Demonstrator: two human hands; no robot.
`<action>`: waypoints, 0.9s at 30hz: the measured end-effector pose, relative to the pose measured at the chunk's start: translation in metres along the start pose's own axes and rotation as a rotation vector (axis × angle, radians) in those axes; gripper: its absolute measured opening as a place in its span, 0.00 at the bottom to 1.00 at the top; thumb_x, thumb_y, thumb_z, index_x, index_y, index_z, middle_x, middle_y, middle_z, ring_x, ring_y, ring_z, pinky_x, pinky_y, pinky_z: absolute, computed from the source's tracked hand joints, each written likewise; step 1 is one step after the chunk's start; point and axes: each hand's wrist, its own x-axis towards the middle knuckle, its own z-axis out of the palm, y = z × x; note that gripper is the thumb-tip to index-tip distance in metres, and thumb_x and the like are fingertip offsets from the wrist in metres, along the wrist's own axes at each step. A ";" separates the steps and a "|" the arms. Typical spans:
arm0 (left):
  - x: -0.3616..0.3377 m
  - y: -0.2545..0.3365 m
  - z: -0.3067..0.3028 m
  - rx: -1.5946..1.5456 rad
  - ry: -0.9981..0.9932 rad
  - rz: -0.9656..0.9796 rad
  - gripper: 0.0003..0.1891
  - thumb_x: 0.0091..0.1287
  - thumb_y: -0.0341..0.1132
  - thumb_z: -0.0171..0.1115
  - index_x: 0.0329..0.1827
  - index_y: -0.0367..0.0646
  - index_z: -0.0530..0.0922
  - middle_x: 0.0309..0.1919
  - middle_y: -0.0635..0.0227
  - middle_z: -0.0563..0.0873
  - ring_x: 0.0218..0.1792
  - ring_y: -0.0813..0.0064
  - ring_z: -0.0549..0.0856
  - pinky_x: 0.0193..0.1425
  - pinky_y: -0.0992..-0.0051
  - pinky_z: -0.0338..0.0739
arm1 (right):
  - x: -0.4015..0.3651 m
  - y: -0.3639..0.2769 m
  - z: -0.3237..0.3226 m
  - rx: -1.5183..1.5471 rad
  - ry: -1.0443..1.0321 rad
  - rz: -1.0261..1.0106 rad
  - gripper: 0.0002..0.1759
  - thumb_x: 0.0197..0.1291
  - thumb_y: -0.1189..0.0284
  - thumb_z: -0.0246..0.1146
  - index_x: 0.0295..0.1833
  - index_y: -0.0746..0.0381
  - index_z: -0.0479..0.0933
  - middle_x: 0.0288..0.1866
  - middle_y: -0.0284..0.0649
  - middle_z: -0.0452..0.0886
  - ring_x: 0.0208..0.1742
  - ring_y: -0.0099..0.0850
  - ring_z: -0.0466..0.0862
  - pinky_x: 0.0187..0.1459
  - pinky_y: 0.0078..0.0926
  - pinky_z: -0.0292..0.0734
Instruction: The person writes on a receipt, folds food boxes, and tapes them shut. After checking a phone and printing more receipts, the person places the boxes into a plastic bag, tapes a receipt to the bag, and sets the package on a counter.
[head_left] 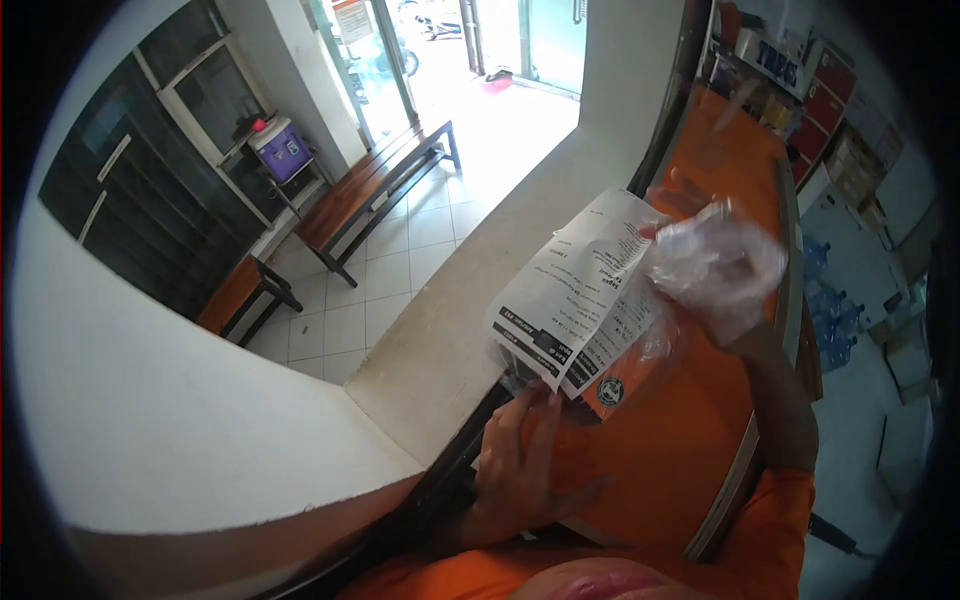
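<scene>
Two printed paper receipts (575, 275) lie overlapping on a package in a clear plastic bag (668, 345). Below them shows an orange box (612, 388) with a round black-and-white emblem, partly covered. My left hand (518, 455) is open, its fingertips right at the lower edge of the receipts and its thumb stretched out over the orange counter. My right hand (735, 290) is closed around the bunched upper part of the bag, which is blurred and hides most of the fingers.
The orange counter (660, 470) runs along a window ledge (440, 335). Beyond the ledge are a wooden bench (365, 185) and a purple box (282, 150). To the right stand blue water bottles (835, 320) and red drawers (825, 100).
</scene>
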 end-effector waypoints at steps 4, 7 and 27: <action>-0.001 0.001 -0.003 0.035 -0.059 0.003 0.51 0.53 0.67 0.69 0.72 0.38 0.67 0.58 0.48 0.73 0.54 0.53 0.79 0.55 0.58 0.76 | -0.003 0.012 -0.002 -0.355 -0.141 -0.225 0.29 0.55 0.62 0.72 0.60 0.62 0.74 0.62 0.43 0.79 0.69 0.43 0.73 0.70 0.45 0.67; 0.002 0.005 -0.007 0.047 -0.156 0.032 0.51 0.52 0.68 0.68 0.73 0.42 0.66 0.57 0.52 0.74 0.54 0.56 0.79 0.58 0.59 0.74 | -0.004 0.023 -0.002 -0.354 -0.140 -0.170 0.44 0.54 0.64 0.75 0.71 0.61 0.58 0.67 0.46 0.73 0.71 0.42 0.70 0.75 0.47 0.58; -0.129 0.085 0.053 0.008 0.517 -0.033 0.25 0.63 0.40 0.68 0.60 0.41 0.72 0.50 0.55 0.78 0.54 0.51 0.78 0.58 0.57 0.73 | -0.026 -0.045 -0.004 -1.064 0.031 -1.082 0.52 0.57 0.31 0.56 0.79 0.51 0.54 0.80 0.49 0.54 0.80 0.47 0.55 0.74 0.61 0.45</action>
